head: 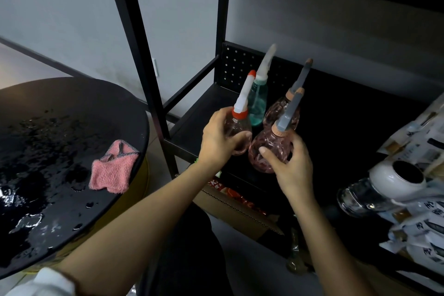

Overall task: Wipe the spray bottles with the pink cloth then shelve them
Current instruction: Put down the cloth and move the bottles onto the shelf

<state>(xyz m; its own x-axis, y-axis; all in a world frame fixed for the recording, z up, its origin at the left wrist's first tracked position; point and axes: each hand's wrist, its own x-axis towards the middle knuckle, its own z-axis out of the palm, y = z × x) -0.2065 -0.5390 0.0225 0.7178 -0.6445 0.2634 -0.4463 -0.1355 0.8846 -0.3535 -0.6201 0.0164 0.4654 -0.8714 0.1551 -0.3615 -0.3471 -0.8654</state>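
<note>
My left hand (219, 138) grips a clear pink spray bottle with a white and orange nozzle (240, 113) over the black shelf (189, 127). My right hand (292, 166) holds a round pink bottle with a grey nozzle (269, 149) beside it. Behind them on the shelf stand a teal bottle with a white nozzle (258, 101) and another pink bottle with a grey nozzle (278, 110). The pink cloth (113, 168) lies crumpled on the wet round black table (60, 127) at my left.
The black rack's uprights (137, 38) rise between table and shelf. A perforated back panel (236, 67) closes the shelf's rear. A glass jar with a white lid (382, 190) and printed packets (418, 132) fill the right. A cardboard box (237, 211) sits below.
</note>
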